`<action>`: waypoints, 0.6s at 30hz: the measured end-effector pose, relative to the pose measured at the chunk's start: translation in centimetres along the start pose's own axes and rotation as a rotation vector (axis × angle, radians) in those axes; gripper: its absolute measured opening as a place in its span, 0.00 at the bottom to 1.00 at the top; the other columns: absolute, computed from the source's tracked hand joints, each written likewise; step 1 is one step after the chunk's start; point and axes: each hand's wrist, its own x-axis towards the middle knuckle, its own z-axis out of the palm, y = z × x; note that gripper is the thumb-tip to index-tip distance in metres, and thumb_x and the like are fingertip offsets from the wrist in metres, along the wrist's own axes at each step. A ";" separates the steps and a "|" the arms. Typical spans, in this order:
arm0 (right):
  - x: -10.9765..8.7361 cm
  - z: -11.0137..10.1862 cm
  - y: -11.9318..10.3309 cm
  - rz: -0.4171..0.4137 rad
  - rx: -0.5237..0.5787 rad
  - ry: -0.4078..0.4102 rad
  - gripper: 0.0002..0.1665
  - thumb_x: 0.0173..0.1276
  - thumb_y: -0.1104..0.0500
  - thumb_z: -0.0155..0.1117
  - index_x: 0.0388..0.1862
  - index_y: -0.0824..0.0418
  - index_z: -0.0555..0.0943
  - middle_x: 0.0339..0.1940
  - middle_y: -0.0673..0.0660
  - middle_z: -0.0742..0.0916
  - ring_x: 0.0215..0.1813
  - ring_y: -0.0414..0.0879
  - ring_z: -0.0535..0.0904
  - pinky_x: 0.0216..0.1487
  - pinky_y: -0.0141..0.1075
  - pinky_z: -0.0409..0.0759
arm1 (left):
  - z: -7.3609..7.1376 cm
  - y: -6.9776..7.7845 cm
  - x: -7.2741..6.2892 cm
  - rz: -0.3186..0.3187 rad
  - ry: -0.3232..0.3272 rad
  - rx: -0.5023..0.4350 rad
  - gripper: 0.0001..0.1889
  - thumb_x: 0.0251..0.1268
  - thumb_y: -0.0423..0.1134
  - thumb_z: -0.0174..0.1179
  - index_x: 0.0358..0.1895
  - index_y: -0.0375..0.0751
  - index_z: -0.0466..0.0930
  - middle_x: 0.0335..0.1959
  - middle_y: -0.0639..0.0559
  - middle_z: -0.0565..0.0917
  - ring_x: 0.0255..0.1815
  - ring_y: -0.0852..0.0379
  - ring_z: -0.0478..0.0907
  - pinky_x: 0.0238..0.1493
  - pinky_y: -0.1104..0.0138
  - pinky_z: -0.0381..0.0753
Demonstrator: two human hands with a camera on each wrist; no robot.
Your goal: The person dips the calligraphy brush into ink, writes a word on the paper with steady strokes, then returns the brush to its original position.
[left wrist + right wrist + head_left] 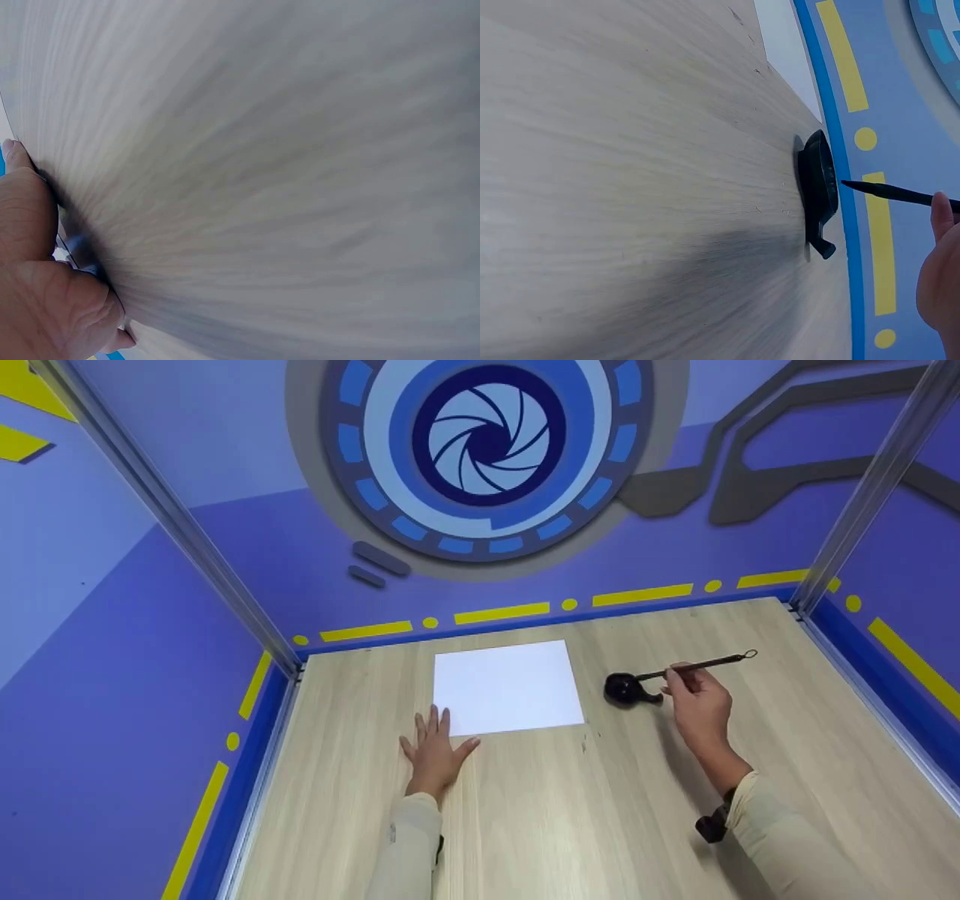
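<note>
A white sheet of paper (510, 686) lies on the wooden tabletop in the head view. My left hand (437, 754) rests spread out at its lower left corner, fingertips on the sheet and thumb below the near edge. To the right, my right hand (701, 705) pinches a dark calligraphy brush (712, 663) with a hanging loop at its end. The brush tip points left, over a small black ink dish (621, 690) with a short curved handle. In the right wrist view the brush's dark tip stands apart from the dish (819, 176), above its open side.
The wooden tabletop (540, 817) is bounded by blue-purple panels with yellow marks (502, 613) at the back and sides. Metal posts (862, 502) rise at the back corners. Small dark marks (585, 744) show on the wood near the paper.
</note>
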 end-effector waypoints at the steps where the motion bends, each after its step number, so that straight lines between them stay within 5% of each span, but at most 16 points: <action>1: -0.1 0.0 -0.3 0.003 0.002 0.003 0.13 0.78 0.62 0.66 0.52 0.71 0.87 0.43 0.66 0.92 0.34 0.27 0.88 0.43 0.24 0.89 | 0.0 0.0 0.0 -0.003 -0.003 -0.001 0.51 0.72 0.69 0.61 0.88 0.47 0.52 0.92 0.43 0.45 0.92 0.33 0.33 0.82 0.25 0.26; 6: -0.4 -0.1 -1.6 0.006 0.023 0.009 0.14 0.77 0.65 0.65 0.51 0.76 0.85 0.45 0.70 0.92 0.36 0.25 0.87 0.43 0.25 0.89 | 0.0 0.3 -0.1 -0.015 -0.017 -0.019 0.51 0.72 0.69 0.62 0.88 0.48 0.52 0.92 0.44 0.45 0.92 0.34 0.32 0.82 0.25 0.24; 18: 0.6 0.0 -0.9 0.031 -0.016 0.019 0.14 0.79 0.61 0.66 0.51 0.73 0.85 0.45 0.68 0.91 0.35 0.26 0.87 0.41 0.24 0.88 | 0.0 0.1 0.1 -0.009 -0.006 -0.011 0.52 0.71 0.69 0.62 0.88 0.47 0.51 0.92 0.43 0.45 0.92 0.34 0.32 0.82 0.25 0.25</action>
